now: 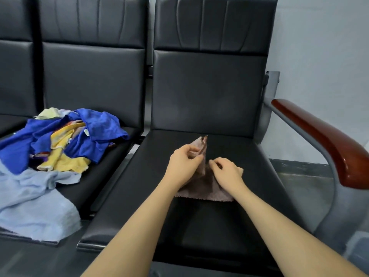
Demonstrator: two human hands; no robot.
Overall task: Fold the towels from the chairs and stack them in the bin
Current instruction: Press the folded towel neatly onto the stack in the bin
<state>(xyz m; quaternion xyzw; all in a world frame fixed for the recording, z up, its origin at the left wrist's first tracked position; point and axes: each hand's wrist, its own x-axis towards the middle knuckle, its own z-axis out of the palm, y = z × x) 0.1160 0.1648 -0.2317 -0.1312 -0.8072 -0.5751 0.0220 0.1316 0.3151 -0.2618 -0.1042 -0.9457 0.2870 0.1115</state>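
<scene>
You face a row of black padded chairs (207,92); at three o'clock a red-brown wooden armrest (323,140) on a grey metal frame (327,214), a pale wall (323,47) behind, grey floor (307,184) below.

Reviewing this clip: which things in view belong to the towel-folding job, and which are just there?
Job:
brown towel, pinched by left hand and right hand
pile of towels
light blue towel
black chair seat

Just there:
wooden armrest
wall
No bin in view.
</scene>
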